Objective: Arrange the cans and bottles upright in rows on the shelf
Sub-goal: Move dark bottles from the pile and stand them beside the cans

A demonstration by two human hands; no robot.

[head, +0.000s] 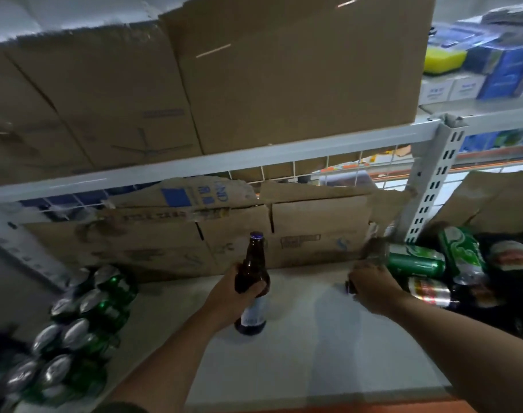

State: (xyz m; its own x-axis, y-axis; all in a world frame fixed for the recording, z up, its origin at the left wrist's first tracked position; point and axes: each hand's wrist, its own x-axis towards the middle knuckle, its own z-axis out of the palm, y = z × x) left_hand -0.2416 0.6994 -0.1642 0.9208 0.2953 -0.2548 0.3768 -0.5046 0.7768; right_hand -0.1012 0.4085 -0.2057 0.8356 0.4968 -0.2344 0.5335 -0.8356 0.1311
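Observation:
My left hand [235, 289] grips a brown glass bottle [252, 272] around its shoulder; the bottle stands upright on the white shelf [314, 347] near the middle. My right hand [372, 283] holds a second, blurred bottle [373, 251] at the shelf's right side, its dark end showing under my fingers. Several green cans [84, 317] stand upright in rows at the left. On the right lies a heap of green cans [415, 262] and red-and-silver cans [427, 290] on their sides.
Flattened cardboard boxes [284, 234] line the back of the shelf. A white shelf beam [194, 168] with large cartons [254, 79] on it runs just overhead. A slotted upright post [427, 186] stands at the right, beside the can heap.

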